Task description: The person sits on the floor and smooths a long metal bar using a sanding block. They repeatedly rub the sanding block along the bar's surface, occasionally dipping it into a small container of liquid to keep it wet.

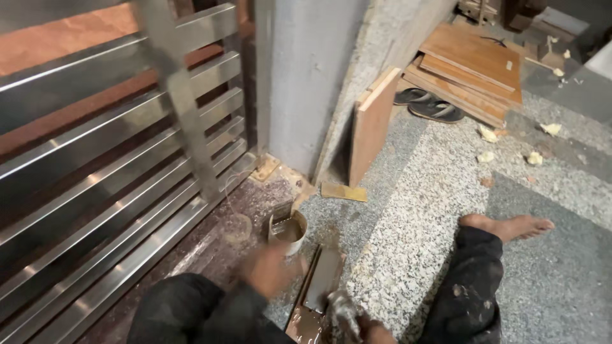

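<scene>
I sit on the floor with my knee (185, 312) raised. My left hand (271, 271) is blurred with motion just below a small open can (288, 229) of brownish liquid; its fingers cannot be made out. At the bottom edge my right hand (373, 332) grips a crumpled stained rag (344, 311). The rag rests on the near end of a narrow wooden strip (320, 280) that lies on the floor and looks wet with brown finish.
A steel slatted gate (115, 178) fills the left side, next to a grey concrete pillar (306, 76). A wooden board (373, 121) leans on the wall. Stacked boards (472, 64) and sandals (433, 108) lie farther back. My bare foot (510, 226) stretches right on speckled stone.
</scene>
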